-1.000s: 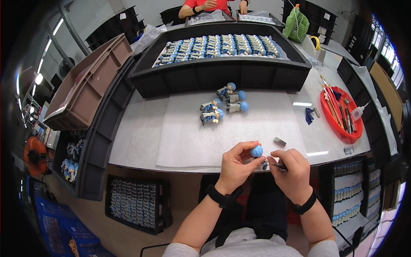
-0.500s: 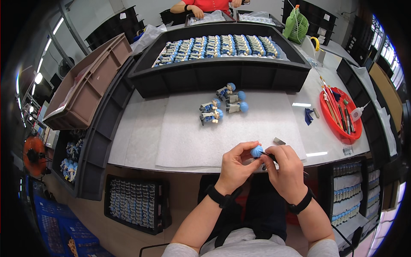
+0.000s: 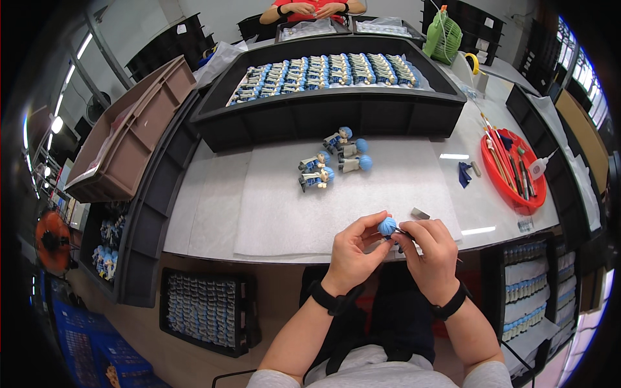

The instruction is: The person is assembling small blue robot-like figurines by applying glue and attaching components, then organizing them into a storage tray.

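Above the table's near edge, my left hand (image 3: 357, 251) is closed around a small blue-haired figurine (image 3: 387, 226), its ridged blue head upward and its body mostly hidden by my fingers. My right hand (image 3: 428, 253) pinches a thin dark tool (image 3: 402, 231), its tip at the right side of the blue head. The tool's exact kind is too small to make out. Just beyond my right hand lies a small grey metal block (image 3: 420, 213). Several loose figurines (image 3: 316, 178) with blue hair lie on the white foam sheet (image 3: 284, 220), farther off.
A black tray (image 3: 336, 116) full of rows of figurines spans the table's back. A red basket (image 3: 537, 194) with brushes and pens is at right, near a blue cloth scrap (image 3: 464, 174). Brown crate (image 3: 116, 142) stands left; green fan (image 3: 443, 37) stands behind. A co-worker's hands (image 3: 317, 9) are opposite.
My hands stay in nearly the same place, with the figurine and the tool barely shifted. Across the table, the co-worker's hands have come together above a tray.
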The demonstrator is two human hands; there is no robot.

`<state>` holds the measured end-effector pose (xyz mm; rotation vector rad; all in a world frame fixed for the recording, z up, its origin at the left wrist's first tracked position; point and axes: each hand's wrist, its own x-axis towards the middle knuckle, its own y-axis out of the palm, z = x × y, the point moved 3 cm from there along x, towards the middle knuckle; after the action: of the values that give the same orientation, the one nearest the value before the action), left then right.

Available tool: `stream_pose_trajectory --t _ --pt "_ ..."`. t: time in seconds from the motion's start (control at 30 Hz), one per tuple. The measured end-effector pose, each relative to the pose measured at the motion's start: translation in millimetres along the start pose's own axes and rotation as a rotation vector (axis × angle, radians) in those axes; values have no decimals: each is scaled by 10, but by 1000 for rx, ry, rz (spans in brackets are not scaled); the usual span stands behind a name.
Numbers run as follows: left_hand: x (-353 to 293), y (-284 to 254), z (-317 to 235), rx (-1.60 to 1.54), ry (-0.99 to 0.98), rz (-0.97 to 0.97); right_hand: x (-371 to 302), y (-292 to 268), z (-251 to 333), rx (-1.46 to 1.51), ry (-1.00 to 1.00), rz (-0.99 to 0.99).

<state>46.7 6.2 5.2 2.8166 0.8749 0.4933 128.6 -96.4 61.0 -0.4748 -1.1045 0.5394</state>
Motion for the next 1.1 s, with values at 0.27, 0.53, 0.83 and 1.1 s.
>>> stream_pose_trajectory --t 0.27,0.53,0.83,1.1 --pt "1 -3 15 4 46 -4 -8 -13 0 2 -6 -27" --pt "1 3 15 -48 72 -16 -12 -33 7 12 -21 1" --pt "-3 -5 8 -27 56 -7 -29 -34 -4 17 -3 -23" --pt "-2 -16 14 -47 60 -5 8 -57 95 81 -91 8"
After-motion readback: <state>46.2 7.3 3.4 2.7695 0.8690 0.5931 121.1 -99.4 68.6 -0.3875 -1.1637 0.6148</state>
